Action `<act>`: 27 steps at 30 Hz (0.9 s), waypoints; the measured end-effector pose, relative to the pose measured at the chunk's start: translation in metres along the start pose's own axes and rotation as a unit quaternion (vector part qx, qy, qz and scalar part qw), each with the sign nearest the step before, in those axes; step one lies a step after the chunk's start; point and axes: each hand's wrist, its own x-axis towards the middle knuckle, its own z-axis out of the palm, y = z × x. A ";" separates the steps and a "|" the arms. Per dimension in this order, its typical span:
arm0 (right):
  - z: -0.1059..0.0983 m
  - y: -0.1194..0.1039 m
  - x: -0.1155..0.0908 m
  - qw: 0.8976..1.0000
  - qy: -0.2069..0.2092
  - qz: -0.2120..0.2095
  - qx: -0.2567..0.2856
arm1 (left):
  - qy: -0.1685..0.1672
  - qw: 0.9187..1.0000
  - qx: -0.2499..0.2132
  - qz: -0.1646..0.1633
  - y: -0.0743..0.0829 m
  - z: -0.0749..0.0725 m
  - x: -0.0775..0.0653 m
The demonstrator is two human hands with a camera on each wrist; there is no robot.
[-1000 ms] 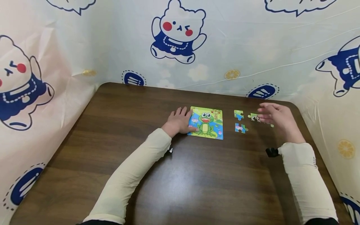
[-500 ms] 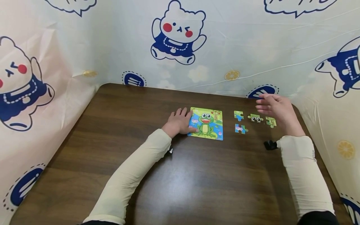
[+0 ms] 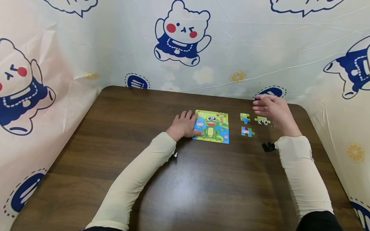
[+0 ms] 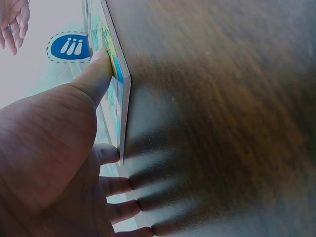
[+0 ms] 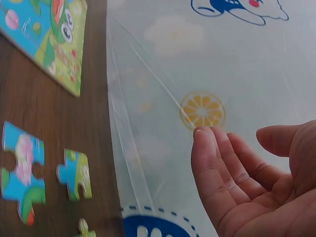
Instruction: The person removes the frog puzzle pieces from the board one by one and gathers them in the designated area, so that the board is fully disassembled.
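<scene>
A square frog jigsaw puzzle [image 3: 211, 126] lies on the table, its picture whole. My left hand [image 3: 182, 125] rests at its left side: the thumb [image 4: 96, 74] lies on the picture, the index fingertip touches the board's edge, and the other fingers spread over the tabletop. My right hand [image 3: 276, 112] hovers above the loose pieces, fingers loosely curved, with nothing in it. Beneath it and to its left lie a blue-and-green puzzle piece [image 3: 245, 118], a pink-and-blue puzzle piece [image 3: 247, 131] and a puzzle piece with frog eyes [image 3: 262, 121]. The right hand hides what lies beyond the eye piece.
The dark brown wooden table [image 3: 179, 186] spans the area in front of me. Around its back and sides hangs a pale curtain [image 3: 124, 41] printed with cartoon bears. A black strap end [image 3: 268, 147] sticks out from the right wrist.
My right hand has lifted off the loose pieces and drifted back, then left. A green puzzle piece at the right, visible half a second ago, is now behind it. The left hand stays put.
</scene>
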 end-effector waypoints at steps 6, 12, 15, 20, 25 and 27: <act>0.029 0.000 0.008 1.000 -0.010 0.000 -0.026 | 0.002 1.000 -0.004 -0.002 0.000 0.000 0.000; 0.058 -0.004 0.013 1.000 -0.030 0.009 0.001 | 0.005 1.000 0.000 -0.002 0.000 0.002 0.001; 0.067 -0.006 0.017 0.999 -0.035 0.013 0.007 | -0.001 1.000 0.006 -0.001 0.001 0.002 0.000; 0.078 -0.009 0.023 0.999 -0.046 0.007 0.009 | -0.010 1.000 0.007 -0.001 0.002 0.000 -0.002; 0.086 -0.014 0.025 0.998 -0.057 0.002 0.017 | -0.007 1.000 0.006 0.000 0.001 0.000 -0.002; 0.088 -0.016 0.025 0.998 -0.059 0.005 0.018 | -0.009 1.000 0.005 0.001 0.001 0.000 -0.003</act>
